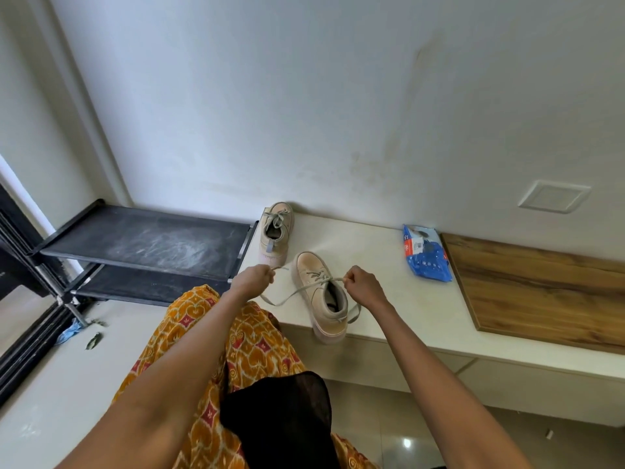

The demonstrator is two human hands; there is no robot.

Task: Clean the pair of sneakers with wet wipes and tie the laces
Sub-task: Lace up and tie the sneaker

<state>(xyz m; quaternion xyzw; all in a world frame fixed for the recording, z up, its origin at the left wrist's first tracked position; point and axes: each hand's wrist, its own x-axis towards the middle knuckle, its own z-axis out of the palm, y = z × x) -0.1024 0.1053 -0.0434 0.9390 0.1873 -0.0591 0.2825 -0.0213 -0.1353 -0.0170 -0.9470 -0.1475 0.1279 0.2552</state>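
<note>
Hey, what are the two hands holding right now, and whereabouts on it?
Each hand pinches one lace of the near sneaker: the left hand and the right hand grip partway along, pulling the laces apart sideways, the free ends trailing below.

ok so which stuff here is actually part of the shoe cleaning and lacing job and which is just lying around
Part of the job:
- near sneaker, its lace ends pinched by the left hand and right hand
- far sneaker, laces tied
- blue wipes pack

Just lying about:
- black shoe rack
- wooden board
- blue scrap on the floor
</note>
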